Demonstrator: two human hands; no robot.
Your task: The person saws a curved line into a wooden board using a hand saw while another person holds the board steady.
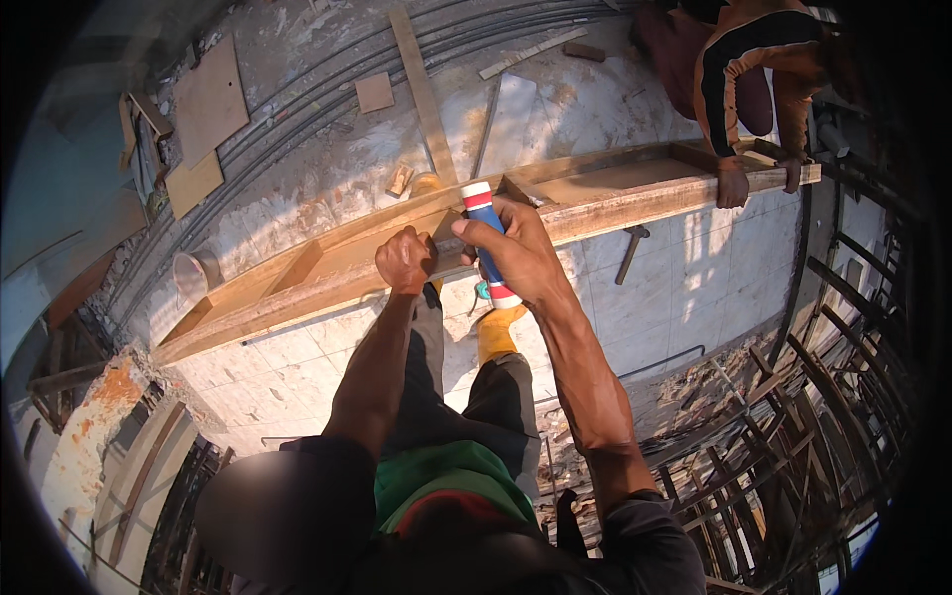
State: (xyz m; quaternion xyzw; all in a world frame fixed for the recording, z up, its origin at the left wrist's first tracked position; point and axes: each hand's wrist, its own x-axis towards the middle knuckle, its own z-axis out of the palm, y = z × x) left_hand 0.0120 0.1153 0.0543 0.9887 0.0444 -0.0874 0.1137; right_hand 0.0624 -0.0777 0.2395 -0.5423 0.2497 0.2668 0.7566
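Observation:
A long shallow wooden frame (615, 208) with cross pieces runs across the view in front of me. My left hand (405, 260) is closed at the frame near its middle; what its fingers hold is hidden. My right hand (516, 246) grips a cylinder (484, 238) with a blue middle and red-and-white ends, held over the front board. Beneath the cylinder a small teal object (482, 291) shows beside my yellow boot (496, 337). A hammer (627, 260) lies on the pale tiled surface just below the frame, right of my right hand.
A co-worker in orange and black (739, 55) grips the frame's right end with both hands (732, 188). Loose boards (206, 89), long pipes and a plank lie behind. A bucket (193, 273) stands at left. Many dark bars (823, 397) fill the lower right.

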